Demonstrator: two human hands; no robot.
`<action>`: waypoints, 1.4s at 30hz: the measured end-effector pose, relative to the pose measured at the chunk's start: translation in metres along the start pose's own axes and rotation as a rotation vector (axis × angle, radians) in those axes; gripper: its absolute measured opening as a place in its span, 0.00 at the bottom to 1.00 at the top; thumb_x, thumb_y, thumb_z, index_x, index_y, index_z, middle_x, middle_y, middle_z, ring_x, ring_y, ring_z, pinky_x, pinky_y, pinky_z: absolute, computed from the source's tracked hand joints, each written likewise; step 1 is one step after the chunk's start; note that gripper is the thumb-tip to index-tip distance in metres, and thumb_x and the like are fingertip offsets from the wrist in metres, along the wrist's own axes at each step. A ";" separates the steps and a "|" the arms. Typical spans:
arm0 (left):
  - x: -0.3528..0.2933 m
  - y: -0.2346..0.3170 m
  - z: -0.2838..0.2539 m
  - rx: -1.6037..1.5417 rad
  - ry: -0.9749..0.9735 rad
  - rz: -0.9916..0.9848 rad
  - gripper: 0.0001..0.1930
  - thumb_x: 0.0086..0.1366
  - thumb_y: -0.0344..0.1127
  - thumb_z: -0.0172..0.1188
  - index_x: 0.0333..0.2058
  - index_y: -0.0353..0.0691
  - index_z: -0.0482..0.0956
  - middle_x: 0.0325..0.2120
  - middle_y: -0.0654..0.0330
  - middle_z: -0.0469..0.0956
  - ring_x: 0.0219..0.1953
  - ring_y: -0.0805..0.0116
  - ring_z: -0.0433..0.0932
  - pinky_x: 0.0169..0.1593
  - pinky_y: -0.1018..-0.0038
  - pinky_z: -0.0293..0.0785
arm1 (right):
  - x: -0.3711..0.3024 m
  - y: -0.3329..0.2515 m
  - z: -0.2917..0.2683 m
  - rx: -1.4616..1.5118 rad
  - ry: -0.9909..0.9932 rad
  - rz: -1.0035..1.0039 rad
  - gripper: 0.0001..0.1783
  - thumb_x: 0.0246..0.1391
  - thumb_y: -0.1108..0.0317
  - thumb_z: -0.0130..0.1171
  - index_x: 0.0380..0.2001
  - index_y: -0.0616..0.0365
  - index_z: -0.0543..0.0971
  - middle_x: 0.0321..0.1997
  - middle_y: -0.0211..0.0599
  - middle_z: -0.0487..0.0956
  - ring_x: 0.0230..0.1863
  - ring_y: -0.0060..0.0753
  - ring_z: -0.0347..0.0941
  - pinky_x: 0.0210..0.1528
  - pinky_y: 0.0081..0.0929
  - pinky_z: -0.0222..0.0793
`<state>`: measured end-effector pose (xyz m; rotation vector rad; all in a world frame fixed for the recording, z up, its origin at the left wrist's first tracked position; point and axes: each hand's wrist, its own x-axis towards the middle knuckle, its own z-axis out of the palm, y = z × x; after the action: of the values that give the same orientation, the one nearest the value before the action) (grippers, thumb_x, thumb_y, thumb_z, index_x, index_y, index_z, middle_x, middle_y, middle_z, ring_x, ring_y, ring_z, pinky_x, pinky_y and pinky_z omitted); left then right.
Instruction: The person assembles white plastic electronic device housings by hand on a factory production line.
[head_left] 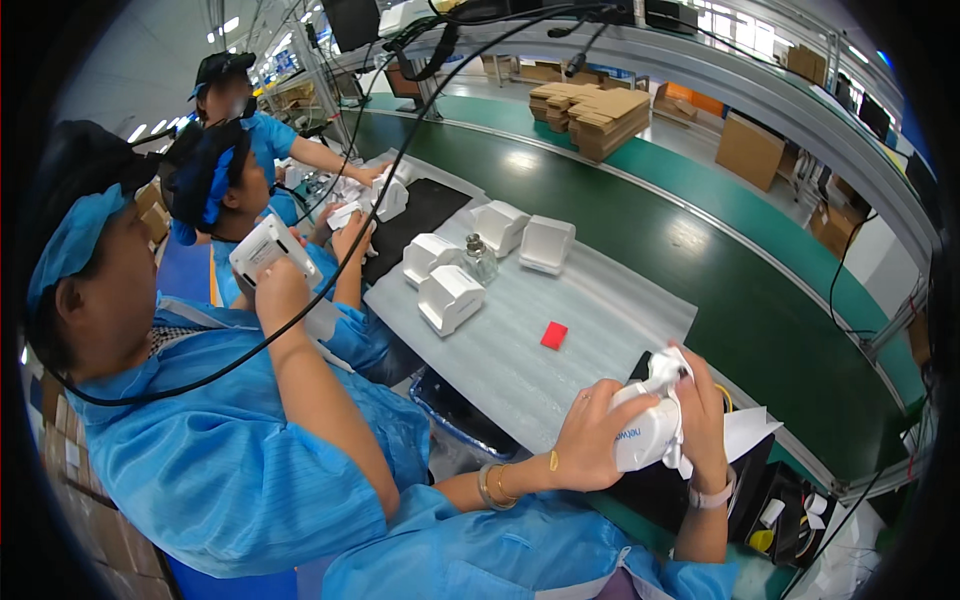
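My left hand (588,438) is closed round a white rounded device (645,442) with blue print on its side. On the device's far side, my right hand (706,418) grips a crumpled white cloth (664,368), pressing it against the device's upper end. Both hands are above the near right end of the worktable; my palms hide part of the device. Beyond my left hand, a small red square (554,335) lies flat on the table's pale sheet covering (505,375).
Several white housings (547,245) stand around a glass bottle (480,262) farther along the table. A green conveyor belt (690,240) runs behind. At right are white paper (738,440) and a black bin (790,510). Co-workers sit at left; the nearest holds a white device (272,248).
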<state>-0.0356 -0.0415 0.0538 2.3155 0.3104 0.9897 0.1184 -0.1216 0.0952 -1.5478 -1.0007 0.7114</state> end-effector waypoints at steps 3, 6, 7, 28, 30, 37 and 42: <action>-0.001 -0.002 0.005 -0.095 -0.004 -0.021 0.37 0.43 0.27 0.63 0.56 0.47 0.63 0.42 0.46 0.64 0.43 0.45 0.66 0.45 0.59 0.61 | -0.019 0.010 0.013 -0.380 0.215 -0.459 0.24 0.58 0.73 0.36 0.56 0.71 0.64 0.63 0.57 0.63 0.66 0.53 0.56 0.67 0.40 0.46; 0.002 -0.003 0.015 -0.129 0.003 -0.037 0.36 0.43 0.27 0.63 0.55 0.46 0.64 0.42 0.45 0.64 0.44 0.44 0.65 0.46 0.59 0.60 | -0.036 0.003 0.037 -0.659 0.295 -0.648 0.22 0.57 0.72 0.36 0.53 0.71 0.66 0.62 0.58 0.64 0.65 0.53 0.57 0.66 0.55 0.41; 0.003 -0.003 0.018 -0.146 0.016 -0.061 0.36 0.42 0.27 0.63 0.55 0.47 0.65 0.42 0.46 0.64 0.44 0.44 0.65 0.48 0.58 0.60 | -0.034 0.002 0.034 -0.658 0.294 -0.646 0.22 0.57 0.72 0.36 0.53 0.71 0.66 0.62 0.58 0.64 0.65 0.53 0.57 0.66 0.55 0.41; 0.008 0.007 0.006 -0.488 -0.003 -0.342 0.45 0.43 0.23 0.63 0.61 0.40 0.52 0.54 0.45 0.57 0.57 0.46 0.59 0.60 0.64 0.58 | -0.016 0.012 0.019 -0.477 0.383 -0.561 0.18 0.55 0.74 0.43 0.50 0.66 0.67 0.58 0.55 0.68 0.60 0.55 0.63 0.62 0.47 0.55; 0.005 -0.003 0.008 -0.555 -0.036 -0.364 0.45 0.42 0.21 0.61 0.61 0.40 0.51 0.56 0.47 0.56 0.60 0.50 0.58 0.61 0.64 0.57 | -0.018 0.046 0.009 -0.181 0.490 -0.436 0.15 0.61 0.73 0.39 0.48 0.67 0.66 0.56 0.55 0.70 0.55 0.48 0.68 0.58 0.41 0.62; 0.006 -0.013 0.009 -1.539 -0.039 -0.638 0.48 0.40 0.22 0.53 0.64 0.45 0.47 0.58 0.57 0.60 0.61 0.61 0.59 0.63 0.68 0.55 | -0.049 0.044 0.003 0.013 0.241 -0.616 0.24 0.64 0.53 0.39 0.52 0.61 0.68 0.62 0.56 0.63 0.63 0.55 0.58 0.64 0.47 0.51; -0.009 -0.028 0.012 -1.696 -0.167 -0.850 0.38 0.41 0.23 0.51 0.58 0.35 0.62 0.51 0.56 0.71 0.54 0.61 0.70 0.58 0.66 0.66 | -0.014 0.016 0.003 -0.156 -0.070 -0.590 0.25 0.63 0.56 0.37 0.59 0.56 0.65 0.67 0.53 0.55 0.70 0.56 0.45 0.69 0.44 0.38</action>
<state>-0.0325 -0.0283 0.0248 0.5562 0.1893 0.2646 0.1129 -0.1333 0.0784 -1.2620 -1.5044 0.2766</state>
